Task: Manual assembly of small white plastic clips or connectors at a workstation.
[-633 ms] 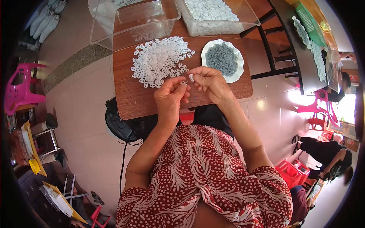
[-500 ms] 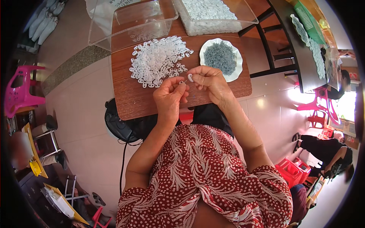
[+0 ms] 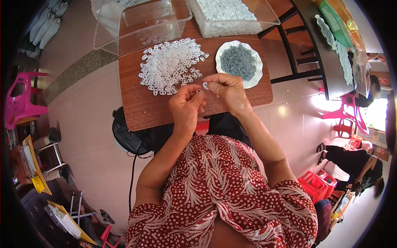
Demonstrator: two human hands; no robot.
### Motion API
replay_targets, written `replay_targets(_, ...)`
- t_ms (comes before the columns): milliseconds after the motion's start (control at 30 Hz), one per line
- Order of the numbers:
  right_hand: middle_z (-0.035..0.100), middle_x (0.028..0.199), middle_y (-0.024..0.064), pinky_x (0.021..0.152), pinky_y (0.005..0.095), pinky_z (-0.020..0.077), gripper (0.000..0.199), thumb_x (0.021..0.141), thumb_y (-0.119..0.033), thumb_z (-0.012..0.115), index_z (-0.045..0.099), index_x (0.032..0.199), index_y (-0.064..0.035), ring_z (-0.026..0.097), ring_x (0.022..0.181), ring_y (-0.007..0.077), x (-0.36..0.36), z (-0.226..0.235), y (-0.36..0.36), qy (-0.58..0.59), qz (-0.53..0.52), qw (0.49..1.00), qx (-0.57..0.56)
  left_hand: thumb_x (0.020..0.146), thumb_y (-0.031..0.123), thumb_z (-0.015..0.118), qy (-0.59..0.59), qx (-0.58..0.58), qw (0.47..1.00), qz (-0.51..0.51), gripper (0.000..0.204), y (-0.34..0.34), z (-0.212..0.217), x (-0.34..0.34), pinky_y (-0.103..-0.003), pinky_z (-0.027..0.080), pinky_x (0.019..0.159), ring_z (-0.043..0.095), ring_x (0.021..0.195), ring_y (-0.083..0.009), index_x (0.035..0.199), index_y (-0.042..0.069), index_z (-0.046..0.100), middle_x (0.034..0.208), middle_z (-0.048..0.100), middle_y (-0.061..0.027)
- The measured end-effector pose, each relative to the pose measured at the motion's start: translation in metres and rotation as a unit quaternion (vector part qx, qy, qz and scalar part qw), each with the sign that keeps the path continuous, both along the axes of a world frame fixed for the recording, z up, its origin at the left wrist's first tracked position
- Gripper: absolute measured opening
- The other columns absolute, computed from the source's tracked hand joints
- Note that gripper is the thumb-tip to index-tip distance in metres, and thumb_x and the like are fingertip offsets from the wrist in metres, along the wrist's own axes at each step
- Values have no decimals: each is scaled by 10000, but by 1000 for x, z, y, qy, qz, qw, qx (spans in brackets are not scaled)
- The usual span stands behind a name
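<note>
Above the near half of the brown table, my two hands meet almost fingertip to fingertip. My right hand is closed in a pinch on a small white oval plastic piece. Thumb and forefinger of my left hand pinch a tiny pale part, mostly hidden by the fingers. Just beyond the left hand lies a loose heap of white plastic pieces with holes in them. Beyond the right hand, a white scalloped plate carries many small grey parts.
The brown table has a clear plastic bin at its far left. Another clear bin, full of white pieces, stands far right. A dark table is to the right, pink chairs to the left, and people sit at the right edge.
The fingertips have come slightly closer, and the white oval piece now sits nearer the left hand's pinch. The table and heap appear shifted slightly left in the view.
</note>
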State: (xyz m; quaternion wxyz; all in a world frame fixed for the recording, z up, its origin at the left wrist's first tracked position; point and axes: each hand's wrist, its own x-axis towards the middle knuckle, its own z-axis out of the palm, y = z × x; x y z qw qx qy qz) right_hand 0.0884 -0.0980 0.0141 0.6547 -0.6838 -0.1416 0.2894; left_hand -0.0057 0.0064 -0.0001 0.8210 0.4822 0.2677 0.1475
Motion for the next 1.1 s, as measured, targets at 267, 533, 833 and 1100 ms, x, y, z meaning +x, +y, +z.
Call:
replay_targets(267,649,787,14,600,185,417,125,819,-24,616,674,927,-1,529,676,51,-1,-7,1,-23,-2,1000,-6,837,7,584,8,1,1000,1,83,0,-5,1,-172,409,445,520,549,-51,915,-23,590,725,601,-41)
replay_targets(533,655,821,43,689,214,466,139,814,24,593,666,932,22,579,755,87,-5,-12,1,-60,1,998,-25,829,18,607,4,13,1000,2,118,-1,-10,1,-194,446,454,554,549,-91,928,-44,588,736,631,-88)
replay_targets(833,638,811,34,687,224,470,143,799,65,577,660,908,24,568,736,89,-6,-14,0,-139,-7,990,-31,831,-5,593,0,24,1000,9,104,-6,-11,4,-167,402,445,518,544,-45,934,-21,592,725,600,-32)
replay_targets(1100,624,778,17,659,211,462,85,811,64,577,625,869,23,550,711,67,-5,-15,-1,-80,-17,997,-16,831,-15,588,1,17,1000,13,168,-8,-9,7,-173,420,461,527,564,-54,999,-27,593,748,609,-37)
